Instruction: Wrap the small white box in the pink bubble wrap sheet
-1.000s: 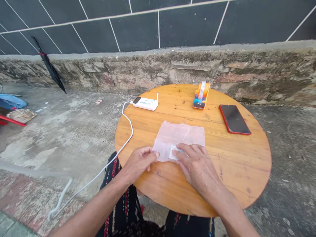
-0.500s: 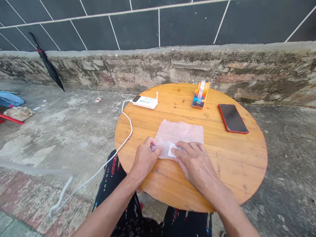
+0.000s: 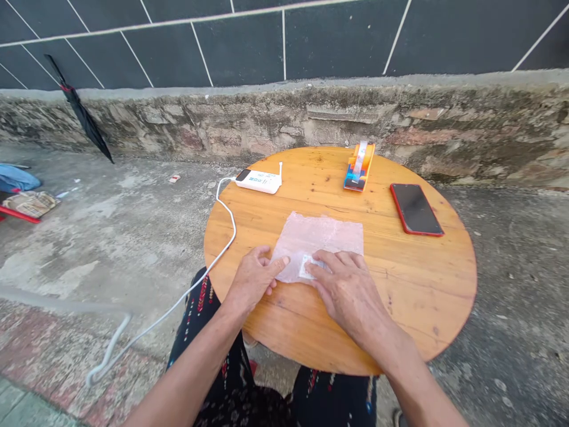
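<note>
A pinkish, translucent sheet of bubble wrap (image 3: 326, 228) lies on the round wooden table (image 3: 400, 284). On its near part is a small white box-like item (image 3: 306, 267) with faint markings, partly covered by my right fingers; I cannot make out exactly what it is. My right hand (image 3: 349, 281) is curved over this item and holds it down, thumb at the near side. At the wrap's left edge is my left hand (image 3: 255, 276), its thumb stretched over the sheet and fingertips curled below, pinching the edge.
A white device with an antenna (image 3: 258, 181) and a white cable (image 3: 226, 249) sits at the table's back left. An orange and blue tape dispenser (image 3: 360, 166) stands at the back, and a red-cased phone (image 3: 416, 209) lies right. A black umbrella (image 3: 84, 118) leans against the wall.
My left hand has shifted slightly left and its thumb now stretches out over the wrap's edge. My right hand stays on the white item. The view has moved a little.
</note>
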The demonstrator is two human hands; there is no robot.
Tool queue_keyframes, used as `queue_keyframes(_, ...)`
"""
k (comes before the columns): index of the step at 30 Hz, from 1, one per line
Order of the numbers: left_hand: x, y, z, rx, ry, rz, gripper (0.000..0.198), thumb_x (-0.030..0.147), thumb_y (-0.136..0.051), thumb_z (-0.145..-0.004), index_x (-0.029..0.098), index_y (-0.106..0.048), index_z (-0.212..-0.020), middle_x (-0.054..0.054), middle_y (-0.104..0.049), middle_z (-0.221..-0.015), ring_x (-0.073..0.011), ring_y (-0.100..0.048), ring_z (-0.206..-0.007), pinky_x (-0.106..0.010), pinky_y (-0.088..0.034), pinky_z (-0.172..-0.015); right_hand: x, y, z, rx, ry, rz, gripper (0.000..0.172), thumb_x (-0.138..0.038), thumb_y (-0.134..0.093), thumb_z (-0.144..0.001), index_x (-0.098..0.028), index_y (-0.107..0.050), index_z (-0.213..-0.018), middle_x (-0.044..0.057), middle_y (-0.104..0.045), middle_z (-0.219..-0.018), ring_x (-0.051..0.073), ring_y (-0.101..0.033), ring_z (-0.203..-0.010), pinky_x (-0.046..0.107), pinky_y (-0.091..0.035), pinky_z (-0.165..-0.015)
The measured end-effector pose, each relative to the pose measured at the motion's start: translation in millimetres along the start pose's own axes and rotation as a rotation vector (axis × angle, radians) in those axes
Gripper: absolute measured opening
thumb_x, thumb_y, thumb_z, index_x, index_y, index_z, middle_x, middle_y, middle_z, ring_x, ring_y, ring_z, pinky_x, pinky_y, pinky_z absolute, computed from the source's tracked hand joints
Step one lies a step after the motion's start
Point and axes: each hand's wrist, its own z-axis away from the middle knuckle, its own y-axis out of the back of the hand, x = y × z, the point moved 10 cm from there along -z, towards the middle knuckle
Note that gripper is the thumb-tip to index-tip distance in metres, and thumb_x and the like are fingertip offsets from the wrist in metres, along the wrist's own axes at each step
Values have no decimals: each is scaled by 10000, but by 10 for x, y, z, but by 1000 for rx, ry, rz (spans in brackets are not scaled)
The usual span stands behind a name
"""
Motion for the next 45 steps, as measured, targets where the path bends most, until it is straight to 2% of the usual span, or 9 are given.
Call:
queue_keyframes(2,-39,-1,27,-16,17,44,577,435,-732,-659,114,-549,-1102,58,-553,-539,-67,-454,-352,-155,-327,-299,0,-1,-1,4,1,3,149,-143,-605,-844,-205,-668,-963,68,-646,-1099,232,-560,-911,392,-369,-827)
queue_keyframes(7,-62,-91,60,-80,29,53,349,439,-724,-636,129,-617,-755,62,-488,-412,-62,-400,-321,-157,-294,-307,12,-3,-1,1,3,3,157,-141,-603,-844,-209,-663,-971,65,-646,-1097,236,-558,-915,389,-367,-828)
queue_keyframes(14,96,-160,38,11,-116,-3,209,329,-626,-732,166,-549,-628,82,-474,-460,-49,-374,-367,-165,-255,-361,3,-26,-11,-43,-1,30,149,-145,-584,-859,-209,-660,-970,64,-646,-1083,243,-556,-914,398,-363,-828)
queue_keyframes(19,178,-240,80,39,-181,-12,179,296,-589,-766,170,-557,-643,83,-476,-481,-60,-393,-403,-176,-289,-402,4,-48,-17,-71,-6,42,155,-167,-561,-883,-218,-657,-993,60,-645,-1088,252,-549,-920,410,-364,-832)
queue_keyframes(29,295,-362,160,-54,-180,71,180,309,-585,-777,150,-580,-693,35,-571,-568,-93,-518,-505,-182,-448,-490,5,-67,-14,-87,-5,43,205,-170,-542,-897,-224,-642,-1068,69,-633,-1114,255,-542,-956,418,-354,-866)
queue_keyframes(36,226,-368,114,-81,-159,163,192,320,-592,-776,149,-565,-694,35,-576,-570,-86,-516,-493,-181,-458,-480,-8,-93,-27,-131,17,64,269,-125,-548,-875,-228,-599,-1119,61,-626,-1100,246,-537,-938,436,-325,-917)
queue_keyframes(40,223,-360,114,-102,-158,158,171,307,-585,-773,151,-573,-704,31,-581,-583,-100,-532,-520,-194,-469,-487,-33,-101,-65,-174,18,94,311,-105,-516,-874,-247,-580,-1144,71,-609,-1107,265,-523,-924,442,-343,-878)
queue_keyframes(45,288,-326,127,-44,-220,77,144,276,-584,-771,147,-599,-709,31,-600,-576,-96,-526,-515,-185,-435,-492,-59,-128,-108,-209,3,119,292,-84,-514,-849,-216,-603,-1093,88,-608,-1061,274,-523,-908,456,-347,-874)
